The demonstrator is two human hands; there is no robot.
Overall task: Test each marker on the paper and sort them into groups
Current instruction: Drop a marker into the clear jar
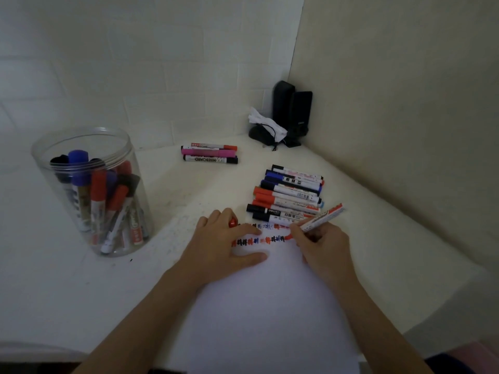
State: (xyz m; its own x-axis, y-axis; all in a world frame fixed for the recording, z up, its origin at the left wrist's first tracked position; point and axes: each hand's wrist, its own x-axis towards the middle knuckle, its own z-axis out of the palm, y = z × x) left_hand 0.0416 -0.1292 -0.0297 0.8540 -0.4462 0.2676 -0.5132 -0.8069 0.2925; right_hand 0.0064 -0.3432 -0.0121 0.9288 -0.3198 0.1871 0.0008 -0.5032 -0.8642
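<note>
Testing looks well underway, by my reading. Paper (264,306) lies on the counter (67,287) and serves as the landmark: along its far edge run two rows of red, blue and black scribbles (259,240). Right hand (321,247) has its fingers clenched round a red marker (321,215), tip on the paper at the end of the nearer row. Left hand (221,244) presses flat on the paper, with a red cap (232,222) tucked under its fingers. Just beyond the paper lies a large sorted group (289,195); farther off, three more markers (209,153). Left of the paper, a clear jar (91,190) holds many markers, seemingly untested.
</note>
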